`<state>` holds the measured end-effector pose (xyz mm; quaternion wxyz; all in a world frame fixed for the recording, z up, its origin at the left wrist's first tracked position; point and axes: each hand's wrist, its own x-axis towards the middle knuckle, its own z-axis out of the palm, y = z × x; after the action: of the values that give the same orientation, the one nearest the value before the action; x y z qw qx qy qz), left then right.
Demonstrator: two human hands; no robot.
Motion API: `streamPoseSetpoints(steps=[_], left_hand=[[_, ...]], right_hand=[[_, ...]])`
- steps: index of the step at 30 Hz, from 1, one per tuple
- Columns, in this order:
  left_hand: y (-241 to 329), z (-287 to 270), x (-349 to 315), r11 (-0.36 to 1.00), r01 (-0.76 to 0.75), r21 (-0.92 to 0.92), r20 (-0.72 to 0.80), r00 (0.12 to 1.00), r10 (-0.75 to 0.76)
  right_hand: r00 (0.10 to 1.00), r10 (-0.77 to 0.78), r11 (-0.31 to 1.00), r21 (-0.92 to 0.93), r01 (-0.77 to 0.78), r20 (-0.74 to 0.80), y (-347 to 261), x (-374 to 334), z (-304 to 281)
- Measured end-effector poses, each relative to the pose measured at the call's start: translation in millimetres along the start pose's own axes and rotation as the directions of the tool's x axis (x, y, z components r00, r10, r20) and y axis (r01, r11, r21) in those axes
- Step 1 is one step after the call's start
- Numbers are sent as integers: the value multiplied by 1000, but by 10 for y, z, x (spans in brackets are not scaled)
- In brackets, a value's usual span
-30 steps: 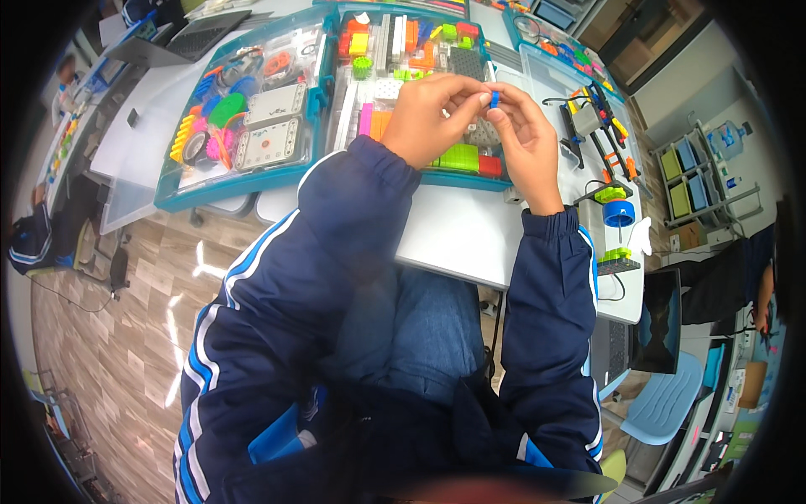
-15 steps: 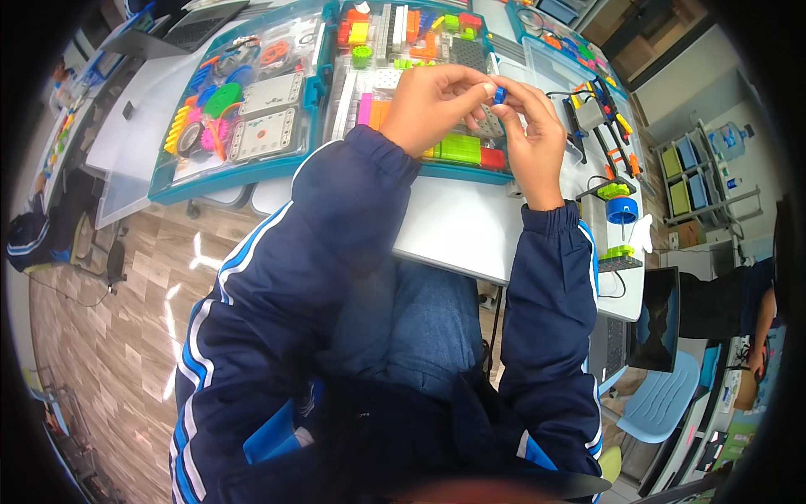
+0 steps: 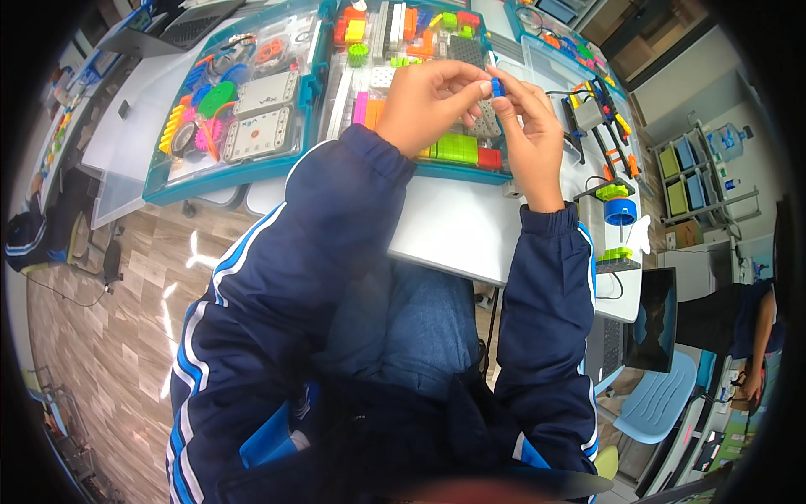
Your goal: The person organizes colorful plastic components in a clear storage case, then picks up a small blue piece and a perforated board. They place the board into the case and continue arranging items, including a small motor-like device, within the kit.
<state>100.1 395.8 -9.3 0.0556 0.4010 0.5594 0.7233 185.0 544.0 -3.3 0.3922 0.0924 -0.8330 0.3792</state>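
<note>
A small blue plastic building piece is pinched between the fingertips of both hands, above the open parts case. My left hand comes at it from the left, thumb and forefinger together at its edge. From the right, my right hand grips it between thumb and fingers. The fingers cover part of the piece, so its exact shape is hard to make out. Beneath the hands lie green and red blocks and a grey perforated plate in the case's right half.
The case's left half holds gears, wheels and two grey boxes. A partly built model with a blue wheel stands at the table's right side, a black-framed assembly behind it. A laptop and blue chair are at right; another person's arm shows there.
Both hands have risen very slightly and still hold the blue piece, which now shows a little more between the fingertips. The view has shifted slightly.
</note>
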Motion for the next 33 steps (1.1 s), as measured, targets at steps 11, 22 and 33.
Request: streamPoseSetpoints(steps=[11,22,33], left_hand=[[87,-32,-13,999,51,2,91,995,-51],[83,-27,-21,998,-5,69,107,994,-3],[41,-35,-14,997,-67,47,114,992,62]], right_hand=[[933,269,836,422,-350,241,-55,53,-186],[872,253,736,502,-455,419,-21,50,-240],[890,233,735,527,-426,393,-64,48,-205]])
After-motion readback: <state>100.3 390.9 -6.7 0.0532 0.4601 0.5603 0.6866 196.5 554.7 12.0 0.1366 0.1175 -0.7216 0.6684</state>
